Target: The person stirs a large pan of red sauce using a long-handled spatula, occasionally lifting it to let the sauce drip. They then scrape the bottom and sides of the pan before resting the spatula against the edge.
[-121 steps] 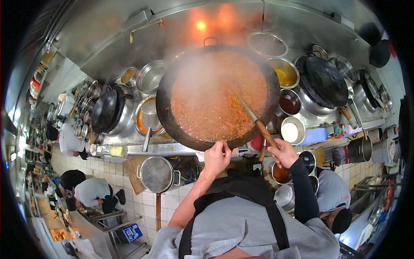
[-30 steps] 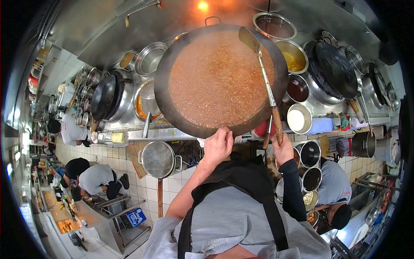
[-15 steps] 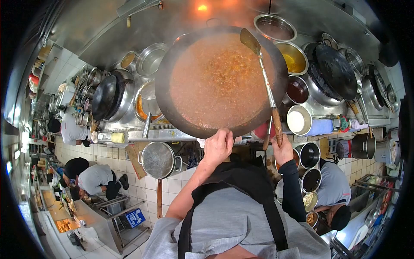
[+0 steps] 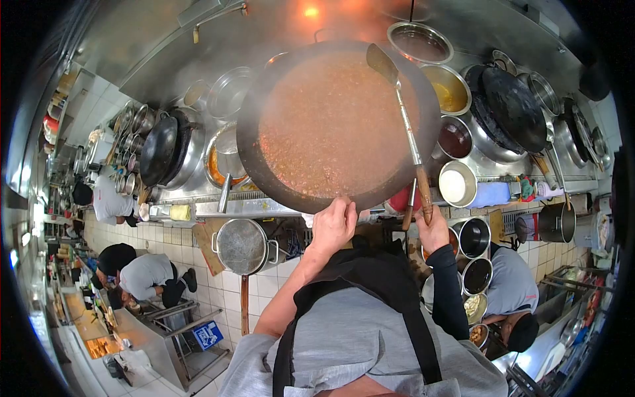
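A large black wok [image 4: 254, 169] holds a reddish-brown, steaming sauce [image 4: 331, 126] with small bits in it. At the wok's near edge, my left hand [image 4: 334, 225] is closed on the rim, perhaps on a handle hidden under the fingers. My right hand [image 4: 433, 231] is wrapped round the lower end of the wooden handle of a wok spatula [image 4: 409, 126]. The spatula slants along the wok's right side, its flat blade over the far right of the sauce. Beside its handle, a second wooden handle [image 4: 409, 212] points down near my right hand.
Pots of yellow liquid [image 4: 450, 92], dark red liquid [image 4: 455, 137] and white contents [image 4: 456, 184] line the right. Another black wok [image 4: 516, 109] stands beyond. A round strainer [image 4: 243, 245] covers a pot at lower left. Co-workers bend at left [image 4: 149, 274] and right [image 4: 512, 284].
The coarse, bubbly patch in the sauce has shifted from the centre to the lower left, and steam looks thicker at left. Both hands and the spatula have stayed almost in place.
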Demonstrator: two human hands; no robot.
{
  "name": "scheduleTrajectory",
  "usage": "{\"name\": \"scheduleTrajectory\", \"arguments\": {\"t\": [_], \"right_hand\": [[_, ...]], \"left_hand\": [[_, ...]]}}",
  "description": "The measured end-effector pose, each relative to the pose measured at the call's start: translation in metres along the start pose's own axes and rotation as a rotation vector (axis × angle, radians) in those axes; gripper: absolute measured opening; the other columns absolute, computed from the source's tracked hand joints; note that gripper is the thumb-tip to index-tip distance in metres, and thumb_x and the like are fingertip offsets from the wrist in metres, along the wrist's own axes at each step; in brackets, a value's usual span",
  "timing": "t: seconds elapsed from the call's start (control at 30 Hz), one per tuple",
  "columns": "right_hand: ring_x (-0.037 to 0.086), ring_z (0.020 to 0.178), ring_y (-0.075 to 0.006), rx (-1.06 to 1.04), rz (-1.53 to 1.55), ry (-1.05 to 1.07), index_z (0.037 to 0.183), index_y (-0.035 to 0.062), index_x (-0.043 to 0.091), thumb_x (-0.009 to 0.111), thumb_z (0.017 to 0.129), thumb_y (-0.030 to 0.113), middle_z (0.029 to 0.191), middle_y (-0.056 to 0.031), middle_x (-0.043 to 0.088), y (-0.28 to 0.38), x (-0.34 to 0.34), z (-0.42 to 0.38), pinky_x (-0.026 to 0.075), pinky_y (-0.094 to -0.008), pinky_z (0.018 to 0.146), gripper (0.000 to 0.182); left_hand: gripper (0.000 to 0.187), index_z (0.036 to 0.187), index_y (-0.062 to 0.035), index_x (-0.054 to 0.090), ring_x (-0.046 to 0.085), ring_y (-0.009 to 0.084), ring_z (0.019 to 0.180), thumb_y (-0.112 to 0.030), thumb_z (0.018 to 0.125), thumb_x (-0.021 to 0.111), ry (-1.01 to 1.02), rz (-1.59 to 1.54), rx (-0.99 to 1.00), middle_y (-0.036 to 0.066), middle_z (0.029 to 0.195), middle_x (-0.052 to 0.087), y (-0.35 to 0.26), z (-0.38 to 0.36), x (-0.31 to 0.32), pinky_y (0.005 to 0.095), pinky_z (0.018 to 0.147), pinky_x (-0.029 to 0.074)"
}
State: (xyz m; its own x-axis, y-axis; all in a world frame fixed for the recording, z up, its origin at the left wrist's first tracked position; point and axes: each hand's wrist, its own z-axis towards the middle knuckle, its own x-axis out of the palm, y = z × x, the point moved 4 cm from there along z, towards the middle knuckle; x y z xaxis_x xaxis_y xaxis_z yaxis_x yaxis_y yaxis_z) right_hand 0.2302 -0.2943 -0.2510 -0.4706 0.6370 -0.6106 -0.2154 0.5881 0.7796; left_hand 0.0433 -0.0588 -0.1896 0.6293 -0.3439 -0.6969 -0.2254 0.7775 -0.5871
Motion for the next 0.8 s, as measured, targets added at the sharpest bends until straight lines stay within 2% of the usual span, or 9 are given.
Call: {"name": "scheduleTrajectory", "arguments": {"t": [0.03,0.13,0.33,0.43,0.53,0.63,0.73,0.8], "right_hand": [[0.067,0.082,-0.0350,0.000,-0.007,0.003,0.111,0.0004,0.064,0.075,0.100,0.015,0.091,-0.0194,0.070,-0.001,0.000,0.000,0.055,-0.0439,0.081,0.021],[0.071,0.088,-0.0519,-0.034,0.003,0.004,0.116,0.0000,0.063,0.074,0.100,0.026,0.090,-0.0288,0.072,-0.015,0.005,0.003,0.055,-0.0548,0.078,0.032],[0.071,0.088,-0.0516,-0.019,0.023,0.003,0.114,-0.0001,0.064,0.074,0.100,0.028,0.089,-0.0287,0.072,-0.008,0.003,0.002,0.055,-0.0546,0.078,0.033],[0.072,0.089,-0.0509,0.006,-0.004,0.017,0.115,0.0000,0.064,0.074,0.100,0.028,0.090,-0.0287,0.072,-0.002,-0.001,0.001,0.056,-0.0543,0.079,0.033],[0.072,0.089,-0.0504,-0.008,0.011,0.008,0.116,0.0001,0.065,0.074,0.100,0.027,0.090,-0.0285,0.072,-0.002,0.000,0.000,0.056,-0.0538,0.079,0.033],[0.072,0.088,-0.0504,-0.006,-0.009,0.001,0.116,0.0002,0.065,0.075,0.100,0.027,0.089,-0.0286,0.072,-0.007,0.001,0.002,0.056,-0.0538,0.079,0.033],[0.065,0.079,-0.0290,0.007,0.013,0.002,0.112,0.0007,0.065,0.075,0.100,0.017,0.089,-0.0165,0.069,-0.004,0.001,0.001,0.054,-0.0427,0.079,0.022],[0.066,0.079,-0.0303,0.011,0.005,0.011,0.112,0.0003,0.065,0.075,0.100,0.017,0.089,-0.0172,0.069,-0.007,0.001,0.002,0.055,-0.0433,0.080,0.023]], "left_hand": [[0.014,0.100,-0.0048,0.060,0.071,0.0423,0.067,-0.010,0.100,0.073,-0.001,-0.005,0.002,0.017,0.081,0.068,0.000,0.000,0.000,0.0515,0.059,0.056],[0.014,0.100,-0.0049,0.060,0.071,0.0421,0.068,-0.010,0.100,0.073,-0.011,-0.016,0.010,0.017,0.081,0.068,0.000,0.000,0.001,0.0514,0.059,0.056],[0.014,0.100,-0.0050,0.061,0.071,0.0422,0.067,-0.010,0.100,0.073,-0.013,-0.016,-0.001,0.017,0.080,0.068,0.002,-0.001,0.002,0.0514,0.060,0.056],[0.015,0.103,-0.0057,0.060,0.072,0.0342,0.062,-0.009,0.099,0.074,-0.028,0.039,0.059,0.014,0.078,0.073,0.003,-0.001,0.002,0.0453,0.056,0.057],[0.014,0.100,-0.0053,0.061,0.071,0.0419,0.067,-0.011,0.100,0.074,-0.028,-0.004,0.010,0.017,0.079,0.068,0.002,-0.001,0.002,0.0518,0.058,0.055],[0.014,0.100,-0.0054,0.061,0.071,0.0419,0.067,-0.011,0.100,0.074,-0.027,-0.002,0.011,0.017,0.079,0.068,0.002,-0.001,0.001,0.0519,0.058,0.055],[0.014,0.100,-0.0053,0.061,0.071,0.0419,0.067,-0.011,0.100,0.073,-0.024,-0.002,0.008,0.017,0.079,0.068,0.001,0.000,0.000,0.0519,0.058,0.055],[0.014,0.100,-0.0052,0.061,0.071,0.0418,0.067,-0.011,0.100,0.073,-0.028,-0.002,0.019,0.017,0.080,0.068,0.001,-0.001,0.001,0.0519,0.058,0.055]]}}
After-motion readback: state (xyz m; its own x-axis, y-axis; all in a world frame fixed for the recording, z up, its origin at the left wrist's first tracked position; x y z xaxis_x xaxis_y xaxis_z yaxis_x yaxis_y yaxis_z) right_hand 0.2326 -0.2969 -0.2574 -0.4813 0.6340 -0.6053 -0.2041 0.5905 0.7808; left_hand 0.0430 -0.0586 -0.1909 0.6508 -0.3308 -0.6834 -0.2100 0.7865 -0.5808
